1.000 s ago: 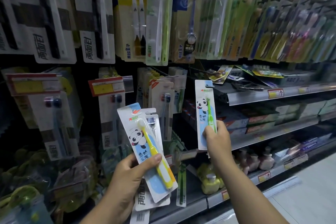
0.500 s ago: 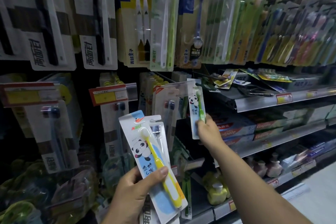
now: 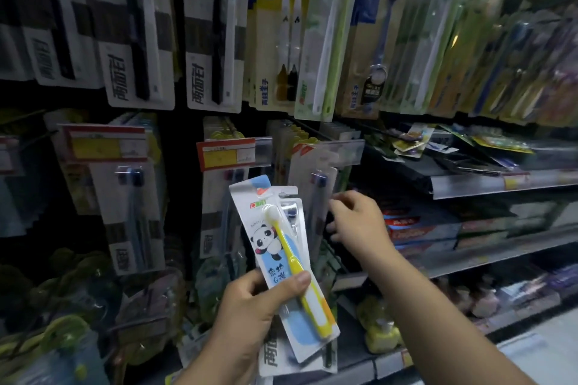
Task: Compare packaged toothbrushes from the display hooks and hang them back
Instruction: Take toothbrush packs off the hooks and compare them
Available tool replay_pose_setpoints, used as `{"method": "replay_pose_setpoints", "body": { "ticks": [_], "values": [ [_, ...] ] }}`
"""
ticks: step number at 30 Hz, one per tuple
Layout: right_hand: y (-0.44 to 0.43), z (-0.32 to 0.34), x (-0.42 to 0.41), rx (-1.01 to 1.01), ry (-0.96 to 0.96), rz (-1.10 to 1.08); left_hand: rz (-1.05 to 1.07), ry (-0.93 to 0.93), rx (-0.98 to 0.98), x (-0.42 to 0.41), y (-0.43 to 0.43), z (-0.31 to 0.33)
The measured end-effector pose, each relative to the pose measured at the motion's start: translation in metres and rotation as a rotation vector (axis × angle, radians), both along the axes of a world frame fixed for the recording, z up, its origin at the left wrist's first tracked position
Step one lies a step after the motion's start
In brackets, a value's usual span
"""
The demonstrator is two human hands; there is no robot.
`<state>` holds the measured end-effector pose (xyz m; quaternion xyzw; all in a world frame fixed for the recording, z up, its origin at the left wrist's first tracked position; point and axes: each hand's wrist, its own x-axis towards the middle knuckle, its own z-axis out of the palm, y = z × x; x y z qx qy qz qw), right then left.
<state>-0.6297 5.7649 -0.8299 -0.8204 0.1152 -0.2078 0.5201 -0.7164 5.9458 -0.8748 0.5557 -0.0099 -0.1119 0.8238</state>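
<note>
1. The left hand [image 3: 250,306], low in the centre of the frame, is clamped on a panda toothbrush pack [image 3: 266,244]. Its thumb lies across the front of the card and its fingers are curled behind.
2. That pack stands upright and leans slightly left. It has a blue and white card, and a yellow toothbrush [image 3: 297,266] with a white head runs slantwise down it.
3. A second pack [image 3: 292,208] is held in the same grip directly behind the first. A dark brush head shows at its top right, and a white card end with printed characters shows below the hand.
4. The right hand [image 3: 356,222], in the middle of the frame, is extended toward the hooks. Its fingers are loosely bent and apart, and nothing is seen in them.
5. Its fingertips are just beside a hanging grey pack [image 3: 319,194]. I cannot tell whether they touch it.
6. Red and yellow price tags [image 3: 225,155] hang in front of the middle row of packs.
7. The upper left holds black and white toothbrush packs [image 3: 140,25], and a green and white pack [image 3: 328,40] hangs at upper centre.
8. On the right, a shelf [image 3: 500,186] sits above toothpaste boxes [image 3: 416,228].
</note>
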Motion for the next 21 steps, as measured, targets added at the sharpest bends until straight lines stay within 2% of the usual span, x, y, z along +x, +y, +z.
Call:
{"method": "replay_pose_setpoints", "body": {
  "ticks": [3, 5, 8, 14, 18, 21],
  "values": [
    [0.02, -0.001, -0.066, -0.019, -0.094, 0.011, 0.024, -0.003, -0.026, -0.007, -0.002, 0.001],
    [0.028, -0.005, -0.098, -0.042, -0.097, 0.175, 0.044, -0.005, -0.043, -0.012, -0.003, 0.002],
    [0.031, -0.013, -0.11, -0.227, -0.035, 0.428, 0.052, -0.022, -0.054, -0.018, -0.001, 0.003],
    [0.031, -0.009, -0.111, -0.232, 0.069, 0.668, 0.105, -0.053, -0.01, -0.016, 0.003, 0.006],
    [0.038, -0.02, -0.106, -0.417, 0.013, 0.556, 0.095, -0.087, 0.028, -0.01, 0.002, 0.006],
    [0.035, -0.023, -0.102, -0.352, -0.056, 0.495, 0.051, -0.113, 0.028, -0.008, 0.002, 0.006]
  ]
}}
